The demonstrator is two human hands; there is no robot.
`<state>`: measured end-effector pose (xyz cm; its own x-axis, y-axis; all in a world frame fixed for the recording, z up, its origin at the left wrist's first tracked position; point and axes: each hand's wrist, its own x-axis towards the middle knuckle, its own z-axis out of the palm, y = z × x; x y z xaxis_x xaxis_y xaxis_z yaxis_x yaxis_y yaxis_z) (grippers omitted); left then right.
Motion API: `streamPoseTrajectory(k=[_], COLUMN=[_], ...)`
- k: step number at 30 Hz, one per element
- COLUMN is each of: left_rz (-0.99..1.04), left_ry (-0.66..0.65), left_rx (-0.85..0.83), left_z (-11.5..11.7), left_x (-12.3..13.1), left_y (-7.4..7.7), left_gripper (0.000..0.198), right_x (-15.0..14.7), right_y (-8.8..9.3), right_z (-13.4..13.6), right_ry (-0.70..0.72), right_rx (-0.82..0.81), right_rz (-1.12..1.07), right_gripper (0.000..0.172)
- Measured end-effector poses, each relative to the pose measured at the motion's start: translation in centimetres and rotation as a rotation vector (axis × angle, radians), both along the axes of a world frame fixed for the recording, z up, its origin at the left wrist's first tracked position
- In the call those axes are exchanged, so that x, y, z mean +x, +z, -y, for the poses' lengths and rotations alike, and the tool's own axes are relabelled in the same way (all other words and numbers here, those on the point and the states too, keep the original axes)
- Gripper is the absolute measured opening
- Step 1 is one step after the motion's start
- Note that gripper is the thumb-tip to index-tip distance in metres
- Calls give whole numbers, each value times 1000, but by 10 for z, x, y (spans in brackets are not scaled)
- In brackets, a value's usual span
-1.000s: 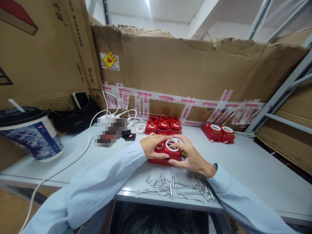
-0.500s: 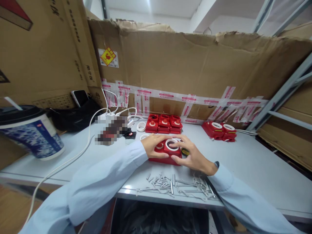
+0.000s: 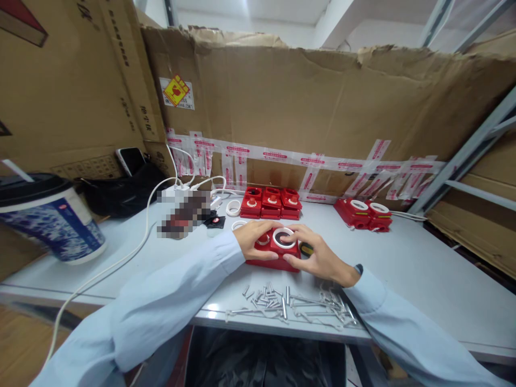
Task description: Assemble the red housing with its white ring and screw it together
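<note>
Between my hands, a red housing (image 3: pixel 274 262) rests on the table, and a white ring (image 3: pixel 283 245) sits on its upper right part. My left hand (image 3: pixel 258 241) grips its left side, thumb along the front edge and fingers over the top. From the right, my right hand (image 3: pixel 316 255) holds the same housing; its thumb is at the front and a finger reaches into the ring's dark opening. Part of a second white ring (image 3: pixel 238 226) shows behind my left hand. A yellow-and-black object (image 3: pixel 307 249) lies partly hidden beside my right hand.
Loose screws (image 3: pixel 268 296) and metal rods lie near the table's front edge. Several red housings (image 3: pixel 271 203) stand behind, others (image 3: pixel 363 215) at the right. A paper cup (image 3: pixel 52 220) and white cable (image 3: pixel 141 239) occupy the left. A cardboard wall (image 3: pixel 282 102) closes the back.
The camera view has shifted very slightly. Both hands stay on the red housing in nearly the same grip.
</note>
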<state>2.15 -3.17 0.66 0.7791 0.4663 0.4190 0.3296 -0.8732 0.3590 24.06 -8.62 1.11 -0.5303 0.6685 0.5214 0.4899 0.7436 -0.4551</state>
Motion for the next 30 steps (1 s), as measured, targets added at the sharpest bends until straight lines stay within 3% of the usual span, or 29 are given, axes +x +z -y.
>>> streamPoseTrajectory(k=[12,19,30], left_rz=[-72,-114,-184], left_ry=[74,78,60], left_rx=[8,-34,67], left_z=[5,1,0], left_x=[2,3,5], left_y=[1,-6,-8], left_gripper=[63,69,70], right_x=[0,3,0], right_y=[3,9,7], right_z=[1,2,3], right_ry=[29,64,36], right_rx=[-85,-123,-25], right_rz=[11,68,190], right_gripper=[26,29,30])
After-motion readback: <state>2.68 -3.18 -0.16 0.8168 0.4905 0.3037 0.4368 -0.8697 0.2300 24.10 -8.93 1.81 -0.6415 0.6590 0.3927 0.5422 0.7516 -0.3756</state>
